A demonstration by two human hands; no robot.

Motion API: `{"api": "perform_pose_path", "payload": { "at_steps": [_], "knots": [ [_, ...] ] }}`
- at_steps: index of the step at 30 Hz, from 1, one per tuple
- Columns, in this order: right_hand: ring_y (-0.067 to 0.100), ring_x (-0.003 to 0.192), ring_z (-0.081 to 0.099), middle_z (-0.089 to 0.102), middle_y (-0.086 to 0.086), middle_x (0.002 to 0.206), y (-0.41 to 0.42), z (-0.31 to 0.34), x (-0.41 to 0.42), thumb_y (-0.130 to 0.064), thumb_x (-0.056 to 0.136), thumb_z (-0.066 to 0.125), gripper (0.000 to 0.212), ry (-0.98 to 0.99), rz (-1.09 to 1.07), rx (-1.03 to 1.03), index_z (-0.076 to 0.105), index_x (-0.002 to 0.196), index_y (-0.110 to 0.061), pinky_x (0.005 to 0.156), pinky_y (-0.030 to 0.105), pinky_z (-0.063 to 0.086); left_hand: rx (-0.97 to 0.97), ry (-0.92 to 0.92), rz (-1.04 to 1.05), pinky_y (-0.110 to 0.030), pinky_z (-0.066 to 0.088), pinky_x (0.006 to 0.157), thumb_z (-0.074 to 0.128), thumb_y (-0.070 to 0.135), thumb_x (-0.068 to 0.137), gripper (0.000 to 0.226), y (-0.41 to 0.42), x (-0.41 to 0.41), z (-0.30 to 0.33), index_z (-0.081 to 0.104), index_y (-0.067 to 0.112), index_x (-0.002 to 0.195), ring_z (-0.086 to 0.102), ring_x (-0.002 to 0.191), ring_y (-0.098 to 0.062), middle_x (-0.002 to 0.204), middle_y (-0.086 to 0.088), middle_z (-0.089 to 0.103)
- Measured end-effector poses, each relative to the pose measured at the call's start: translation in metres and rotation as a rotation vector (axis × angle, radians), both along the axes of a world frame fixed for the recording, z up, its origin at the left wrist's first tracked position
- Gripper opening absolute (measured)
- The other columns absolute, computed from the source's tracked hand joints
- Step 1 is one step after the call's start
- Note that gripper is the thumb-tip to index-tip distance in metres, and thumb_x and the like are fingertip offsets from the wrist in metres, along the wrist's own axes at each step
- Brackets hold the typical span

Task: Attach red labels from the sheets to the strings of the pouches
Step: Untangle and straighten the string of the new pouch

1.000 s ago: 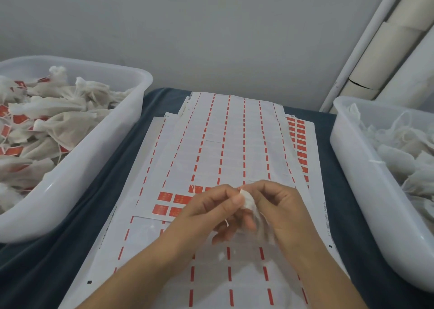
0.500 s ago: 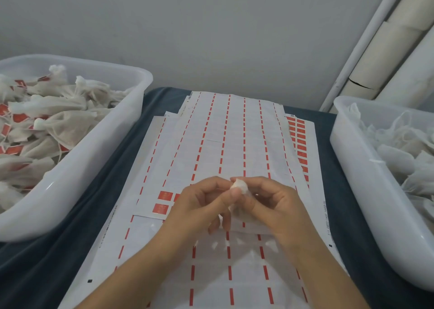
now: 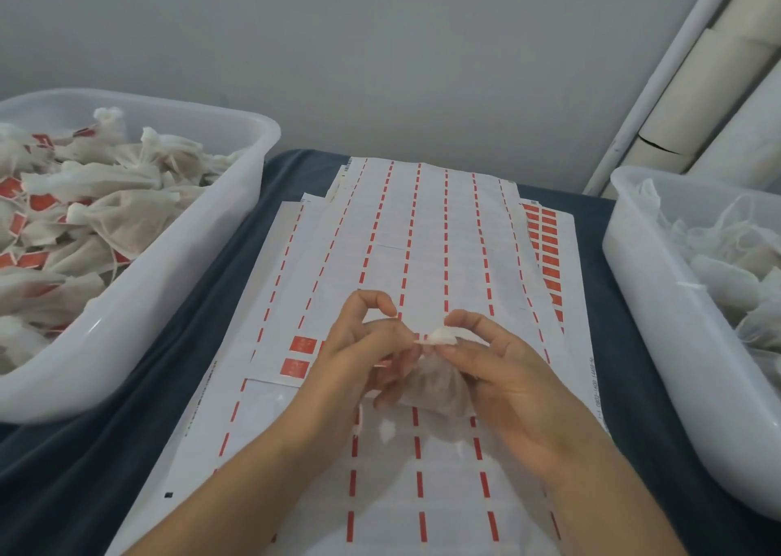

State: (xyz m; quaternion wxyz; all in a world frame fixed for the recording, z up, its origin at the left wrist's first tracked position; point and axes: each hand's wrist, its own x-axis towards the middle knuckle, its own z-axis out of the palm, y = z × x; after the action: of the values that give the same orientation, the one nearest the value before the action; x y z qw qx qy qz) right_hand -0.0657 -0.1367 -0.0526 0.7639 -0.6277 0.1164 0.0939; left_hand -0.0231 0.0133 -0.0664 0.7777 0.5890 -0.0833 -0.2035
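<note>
My worktop [image 3: 219, 386] has a big tub [image 3: 177, 285] at its left edge, full of pouches with red labels, and another tub [image 3: 659, 302] at its right edge. Sheets [image 3: 431, 226] lie down the middle. Above them, my right hand [image 3: 513, 382] holds a pouch [image 3: 439, 390], fingers pinching its tied top. My left hand [image 3: 359, 352] pinches its string.

We see table [image 3: 262, 234] under dark blue cloth. Label sheets [image 3: 427, 234] lie stacked down middle, mostly peeled, few red labels [image 3: 302, 344] left on top sheet. Left bin [image 3: 139, 302] sits on cloth beside sheets, filled with labelled pouches. Right bin [image 3: 659, 335] sits at opposite side, holding plain pouches. Both bins apart from sheets.
</note>
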Motion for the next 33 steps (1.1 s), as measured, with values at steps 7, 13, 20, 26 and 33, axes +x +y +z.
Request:
{"api": "perform_pose_path", "payload": {
  "at_steps": [7, 13, 20, 26, 33],
  "knots": [
    [0.02, 0.095, 0.068, 0.073, 0.003, 0.097, -0.005, 0.001, 0.0, -0.025, 0.062, 0.073, 0.047, 0.026, 0.01, 0.146, 0.063, 0.108, -0.019, 0.09, 0.036, 0.051, 0.112, 0.011, -0.018, -0.024, 0.045, 0.058, 0.062, 0.022, 0.085, 0.016, -0.002, -0.003, -0.004, 0.052, 0.028, 0.097, 0.055, 0.068, -0.014, 0.095, 0.002, 0.061],
    [0.018, 0.097, 0.065, 0.074, -0.006, 0.091, 0.002, -0.005, 0.0, -0.038, 0.063, 0.068, 0.046, -0.083, -0.126, -0.188, 0.059, 0.107, -0.032, 0.095, 0.046, 0.047, 0.624, -0.623, 0.103, -0.009, 0.044, 0.056, 0.045, 0.073, 0.064, 0.04, -0.007, -0.013, -0.014, 0.046, 0.037, 0.081, 0.052, 0.071, 0.001, 0.08, 0.024, 0.055],
    [0.003, 0.088, 0.067, 0.074, -0.012, 0.089, -0.002, -0.004, 0.001, -0.038, 0.064, 0.068, 0.043, -0.169, -0.103, -0.25, 0.062, 0.106, -0.029, 0.073, 0.018, 0.052, 0.493, -0.554, 0.11, -0.008, 0.043, 0.056, 0.057, 0.033, 0.084, 0.012, -0.005, -0.006, -0.011, 0.058, 0.038, 0.073, 0.054, 0.065, 0.004, 0.065, 0.02, 0.056],
    [-0.005, 0.083, 0.063, 0.068, -0.02, 0.083, -0.002, -0.003, 0.002, -0.031, 0.066, 0.067, 0.043, -0.274, 0.076, -0.419, 0.06, 0.107, -0.041, 0.064, 0.005, 0.047, -0.361, 0.177, 0.022, -0.016, 0.038, 0.04, 0.055, 0.017, 0.085, 0.017, 0.017, 0.012, 0.009, 0.061, 0.011, 0.071, 0.043, 0.049, -0.008, 0.063, -0.001, 0.048],
    [-0.005, 0.085, 0.063, 0.07, -0.019, 0.084, -0.002, -0.006, 0.003, -0.037, 0.07, 0.065, 0.038, -0.262, 0.131, -0.416, 0.059, 0.107, -0.044, 0.063, 0.002, 0.044, -0.49, 0.089, 0.056, -0.032, 0.056, 0.08, 0.048, 0.024, 0.09, 0.024, 0.019, 0.016, 0.005, 0.063, 0.018, 0.073, 0.066, 0.088, -0.018, 0.083, -0.001, 0.064]
  ]
}}
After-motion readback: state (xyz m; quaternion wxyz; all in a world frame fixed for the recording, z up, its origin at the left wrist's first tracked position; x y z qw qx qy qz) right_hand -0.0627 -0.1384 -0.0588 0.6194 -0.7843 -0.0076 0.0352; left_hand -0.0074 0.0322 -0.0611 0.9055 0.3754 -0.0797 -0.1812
